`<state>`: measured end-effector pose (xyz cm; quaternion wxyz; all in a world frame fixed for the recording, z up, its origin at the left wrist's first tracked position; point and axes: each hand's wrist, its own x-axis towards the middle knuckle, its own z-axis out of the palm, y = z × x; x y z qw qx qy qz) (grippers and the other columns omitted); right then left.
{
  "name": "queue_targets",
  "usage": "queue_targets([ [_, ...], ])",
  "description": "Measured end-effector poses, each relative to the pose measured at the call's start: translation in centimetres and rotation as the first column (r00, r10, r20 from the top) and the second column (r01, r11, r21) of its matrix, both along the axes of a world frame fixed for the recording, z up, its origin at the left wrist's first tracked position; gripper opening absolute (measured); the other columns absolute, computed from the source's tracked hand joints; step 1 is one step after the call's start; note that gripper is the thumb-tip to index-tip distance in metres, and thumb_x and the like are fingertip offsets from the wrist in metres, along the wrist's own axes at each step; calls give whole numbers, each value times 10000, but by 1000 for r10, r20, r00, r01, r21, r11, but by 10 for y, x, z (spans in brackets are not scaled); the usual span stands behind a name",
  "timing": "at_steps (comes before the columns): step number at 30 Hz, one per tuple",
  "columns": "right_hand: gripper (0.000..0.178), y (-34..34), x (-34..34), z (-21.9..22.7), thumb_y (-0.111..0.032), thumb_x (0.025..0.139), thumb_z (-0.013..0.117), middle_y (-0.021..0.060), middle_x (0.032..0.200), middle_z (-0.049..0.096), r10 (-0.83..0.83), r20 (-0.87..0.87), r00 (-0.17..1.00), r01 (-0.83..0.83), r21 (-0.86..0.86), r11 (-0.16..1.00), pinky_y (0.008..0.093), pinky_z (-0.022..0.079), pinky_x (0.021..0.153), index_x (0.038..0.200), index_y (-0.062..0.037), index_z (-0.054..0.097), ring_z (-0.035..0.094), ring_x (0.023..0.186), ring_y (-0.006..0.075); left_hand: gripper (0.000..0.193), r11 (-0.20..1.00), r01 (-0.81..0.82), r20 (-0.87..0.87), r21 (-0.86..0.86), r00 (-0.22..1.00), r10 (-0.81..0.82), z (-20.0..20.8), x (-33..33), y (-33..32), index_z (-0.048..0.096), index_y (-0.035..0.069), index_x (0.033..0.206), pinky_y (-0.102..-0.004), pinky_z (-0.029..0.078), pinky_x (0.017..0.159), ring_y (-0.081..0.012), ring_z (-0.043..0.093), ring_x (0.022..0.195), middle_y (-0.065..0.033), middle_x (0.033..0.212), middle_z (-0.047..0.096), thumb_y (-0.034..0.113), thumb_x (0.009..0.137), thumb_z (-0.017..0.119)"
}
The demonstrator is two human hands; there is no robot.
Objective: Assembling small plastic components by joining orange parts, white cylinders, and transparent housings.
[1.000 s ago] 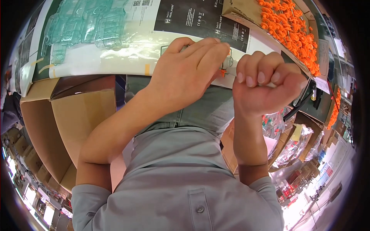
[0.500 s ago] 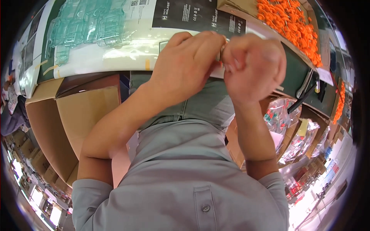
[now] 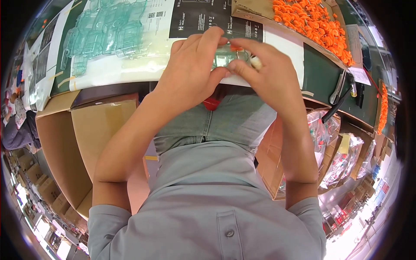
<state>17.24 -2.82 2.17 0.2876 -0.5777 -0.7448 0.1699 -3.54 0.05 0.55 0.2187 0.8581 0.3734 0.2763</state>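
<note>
Between my two hands is a clear, greenish plastic part (image 3: 226, 60) with a small orange piece (image 3: 236, 47) at its upper right. My left hand (image 3: 190, 67) grips the part's left side, thumb at the near edge and fingers at the far edge. From the other side, the thumb and forefinger of my right hand (image 3: 273, 73) close around its right end. A small whitish rounded object (image 3: 256, 62) shows inside my right hand; its kind is unclear. The part is held over the front of the white-covered worktable (image 3: 104, 79), and the fingers hide much of it.
Several clear green plastic shells (image 3: 106, 32) lie at the far left. A cardboard box (image 3: 255, 9) of orange knob-like pieces (image 3: 314, 26) stands at the far right. Black-handled tools (image 3: 339, 104) lie by the right edge. Open cartons (image 3: 58, 151) flank me, with bagged parts (image 3: 342, 158) on the right.
My hands have drawn apart, and my right hand has gone from a blurred fist to a grip on the clear part's right end. The part and its orange piece now show between them.
</note>
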Motion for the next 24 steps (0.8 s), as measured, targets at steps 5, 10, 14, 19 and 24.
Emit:
queue_targets([
  [5,423,-6,13,12,-288,882,775,108,1040,747,-173,103,979,196,-276,941,343,533,862,1265,-117,720,699,929,252,683,1000,17,-10,-19,1000,-18,0,2,3,445,-2,1391,-462,423,1014,-356,592,1225,-130,1298,669,124,824,805],
  [10,401,-1,6,15,-299,891,766,108,1014,733,-106,65,992,117,-192,974,368,533,812,1260,-146,730,694,907,282,639,1000,24,-12,-11,1000,-24,6,1,8,480,-3,1358,-454,428,1008,-355,591,1214,-127,1280,673,127,822,804],
  [14,379,-2,8,25,-302,898,758,124,988,715,-106,166,980,148,-267,952,388,529,780,1253,-169,736,675,877,315,561,996,54,-50,69,997,-51,13,3,14,498,27,1259,-449,424,919,-318,619,1099,-112,1170,668,110,796,803],
  [19,298,-31,30,13,-245,905,748,127,962,715,-223,179,958,259,-209,943,374,538,748,1182,-135,750,681,838,304,573,990,107,-126,-96,985,-119,40,-3,48,507,62,1295,-479,425,912,-342,632,1068,-127,1154,677,136,802,790],
  [24,198,-44,34,-1,-156,900,739,119,950,730,-307,-87,948,292,-152,944,338,544,730,1074,-60,741,695,798,258,505,984,-101,-271,148,953,139,54,-31,170,539,124,1315,-541,418,962,-347,667,1089,-100,1195,709,255,875,750],
])
